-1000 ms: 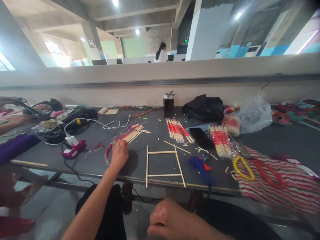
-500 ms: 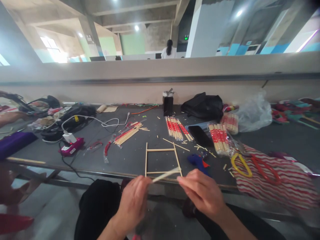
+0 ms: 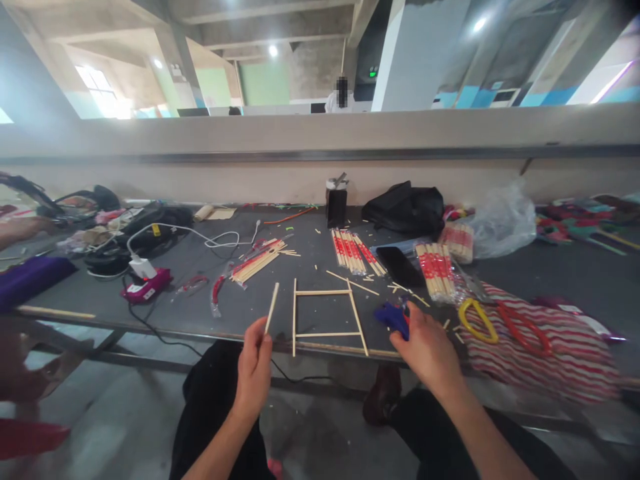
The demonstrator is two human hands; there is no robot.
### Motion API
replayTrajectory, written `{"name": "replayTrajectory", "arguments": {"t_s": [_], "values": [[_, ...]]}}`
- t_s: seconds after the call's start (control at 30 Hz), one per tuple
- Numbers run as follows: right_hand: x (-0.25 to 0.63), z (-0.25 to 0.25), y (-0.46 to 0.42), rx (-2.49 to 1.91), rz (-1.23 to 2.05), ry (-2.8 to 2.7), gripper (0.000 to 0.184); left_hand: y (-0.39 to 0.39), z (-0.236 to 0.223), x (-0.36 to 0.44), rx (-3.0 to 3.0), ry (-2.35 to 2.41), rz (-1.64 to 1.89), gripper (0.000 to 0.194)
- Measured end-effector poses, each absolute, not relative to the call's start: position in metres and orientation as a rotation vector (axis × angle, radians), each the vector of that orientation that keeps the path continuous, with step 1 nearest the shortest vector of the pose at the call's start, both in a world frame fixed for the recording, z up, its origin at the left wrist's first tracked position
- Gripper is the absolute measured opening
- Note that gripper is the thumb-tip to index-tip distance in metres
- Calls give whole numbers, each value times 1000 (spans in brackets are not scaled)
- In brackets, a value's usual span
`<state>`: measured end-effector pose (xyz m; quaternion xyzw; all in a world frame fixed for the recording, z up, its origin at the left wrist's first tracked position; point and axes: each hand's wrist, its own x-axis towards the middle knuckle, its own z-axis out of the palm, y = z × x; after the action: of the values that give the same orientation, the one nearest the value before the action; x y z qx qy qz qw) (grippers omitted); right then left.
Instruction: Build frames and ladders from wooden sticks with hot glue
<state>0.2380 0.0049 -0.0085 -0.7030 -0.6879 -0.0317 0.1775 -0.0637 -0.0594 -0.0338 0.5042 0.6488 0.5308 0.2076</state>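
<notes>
Upright in my left hand (image 3: 255, 363) is a thin wooden stick (image 3: 273, 308), like a chopstick, pinched near its lower end. My right hand (image 3: 427, 343) is at a blue tool with a red part (image 3: 393, 317) lying on the table. Its thumb and index finger are apart at the tool's right end; the other fingers are partly hidden. Between my hands a frame of wooden sticks (image 3: 323, 292) lies flat near the table edge, two long sides joined by two crosspieces.
Beyond the frame lie wrapped chopsticks (image 3: 349, 253), loose sticks (image 3: 257, 261) and a black phone (image 3: 399, 267). Yellow and red handles (image 3: 479, 321) rest on striped cloth (image 3: 565, 353) at right. A magenta power strip (image 3: 149, 287) with a white cable sits left. A co-worker's arm (image 3: 25, 232) shows far left.
My hands have moved apart. The left has swung the stick from slanting over the frame to upright at the frame's left. The right has moved up and right to the blue tool.
</notes>
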Motion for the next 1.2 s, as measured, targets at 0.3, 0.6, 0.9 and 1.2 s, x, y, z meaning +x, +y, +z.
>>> {"name": "replayTrajectory", "arguments": {"t_s": [0.3,0.6,0.9,1.2], "values": [[253,54,-20,-1297,958,-1149,38,-62,-40,-59,1318,1720,1453,28],[196,44,-31,-1169,1564,-1534,40,-66,-27,-47,1453,1700,1292,25],[162,46,-20,-1223,1346,-1908,44,-64,-29,-45,1441,1722,1221,27],[154,42,-17,-1249,1298,-1996,47,-62,-32,-44,1389,1721,1196,31]]}}
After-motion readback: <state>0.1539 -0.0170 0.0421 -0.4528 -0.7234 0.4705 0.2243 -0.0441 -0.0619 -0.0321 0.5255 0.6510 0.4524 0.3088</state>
